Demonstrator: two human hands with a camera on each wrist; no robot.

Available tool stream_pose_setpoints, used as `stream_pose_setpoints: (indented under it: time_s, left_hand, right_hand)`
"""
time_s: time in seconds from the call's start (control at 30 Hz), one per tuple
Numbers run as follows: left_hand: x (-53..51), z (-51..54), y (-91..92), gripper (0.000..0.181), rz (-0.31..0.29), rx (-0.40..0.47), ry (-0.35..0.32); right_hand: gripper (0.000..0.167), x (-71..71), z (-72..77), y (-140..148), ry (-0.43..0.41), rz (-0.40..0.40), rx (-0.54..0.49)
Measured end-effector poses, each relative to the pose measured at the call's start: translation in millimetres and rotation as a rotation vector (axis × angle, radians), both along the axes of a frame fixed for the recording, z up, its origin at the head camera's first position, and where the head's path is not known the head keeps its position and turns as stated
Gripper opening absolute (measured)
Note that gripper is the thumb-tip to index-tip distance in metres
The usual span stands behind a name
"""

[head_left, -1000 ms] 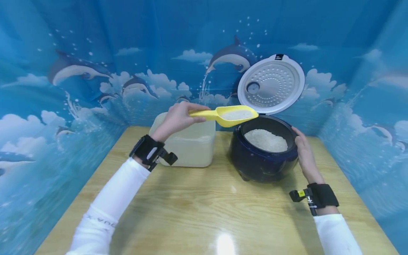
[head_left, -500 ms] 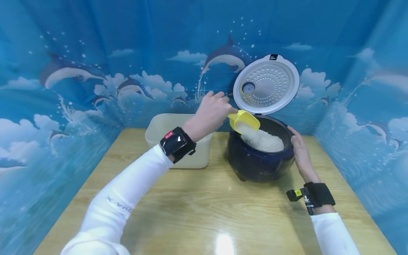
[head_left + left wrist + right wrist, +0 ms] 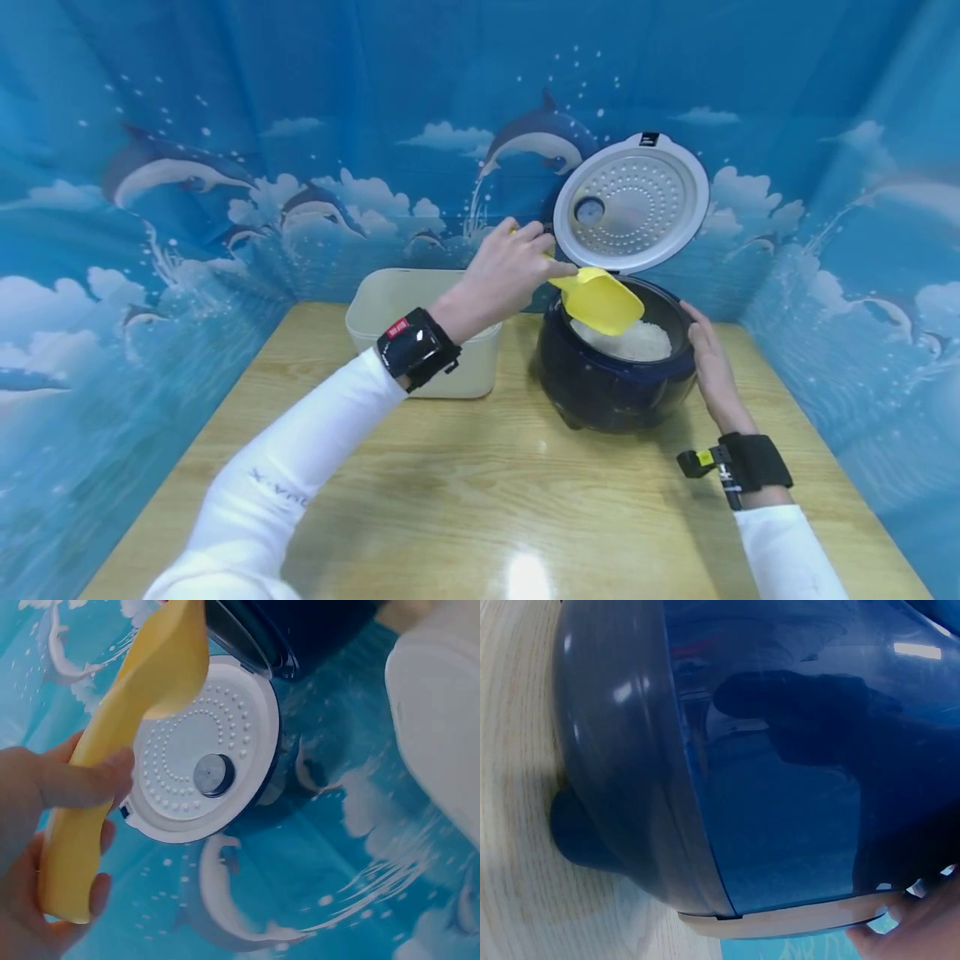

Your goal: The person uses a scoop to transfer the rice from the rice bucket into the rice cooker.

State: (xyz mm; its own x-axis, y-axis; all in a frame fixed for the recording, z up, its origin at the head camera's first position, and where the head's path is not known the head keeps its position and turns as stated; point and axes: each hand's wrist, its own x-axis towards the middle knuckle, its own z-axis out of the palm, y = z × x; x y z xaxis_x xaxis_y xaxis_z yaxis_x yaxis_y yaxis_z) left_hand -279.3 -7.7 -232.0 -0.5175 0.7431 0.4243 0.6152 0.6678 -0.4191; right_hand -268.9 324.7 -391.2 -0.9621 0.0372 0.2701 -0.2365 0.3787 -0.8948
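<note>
In the head view my left hand (image 3: 506,271) grips the handle of a yellow scoop (image 3: 603,305) above the open rice cooker (image 3: 611,396). The scoop is tipped over, its underside facing up and its bowl over the pot. White rice (image 3: 647,342) lies inside the cooker, partly hidden behind the scoop. The left wrist view shows thumb and fingers curled round the scoop handle (image 3: 79,840). My right hand (image 3: 716,367) rests against the cooker's right side, fingers extended along the rim; only part of that hand shows in the right wrist view.
The cooker's lid (image 3: 633,204) stands raised behind the pot. To the left is a cream-coloured bin (image 3: 465,375), partly covered by my left arm. Both stand on a wooden table (image 3: 525,483), with a dolphin-print curtain (image 3: 420,75) round the back and sides.
My left hand has moved right and turned the scoop from level, loaded with rice, to tipped over the cooker. Rice poured out half a second ago. My right hand stays at the cooker.
</note>
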Motion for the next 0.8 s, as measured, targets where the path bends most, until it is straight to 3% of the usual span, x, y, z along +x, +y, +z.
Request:
stream_pose_setpoints:
  time_s: [0.13,0.3,0.4,0.5,0.63,0.8]
  left_hand:
    - [-8.2,-5.3,-19.2,0.038,0.012,0.141,-0.211]
    - [-16.4,-14.8,-58.6,0.038,0.063,0.383,-0.502]
    - [-17.6,-20.9,-89.9,0.04,0.121,0.489,-0.605]
    - [-16.5,-28.4,-124.0,0.041,0.182,0.56,-0.634]
    - [-9.6,-39.9,-169.2,0.042,0.287,0.595,-0.627]
    - [1.4,-44.9,-213.5,0.042,0.421,0.515,-0.558]
  right_hand:
    - [0.057,-0.1,0.2,1,-0.002,0.001,0.005]
    - [0.057,-1.1,-0.3,1,0.008,0.001,0.011]
    - [0.057,-1.9,-2.1,2,0.021,0.002,0.011]
    - [0.057,-1.3,-3.1,3,0.035,0.005,0.01]
    - [0.057,-0.2,-3.0,4,0.044,0.013,0.008]
    - [0.057,-0.8,-2.7,1,0.044,0.023,-0.007]
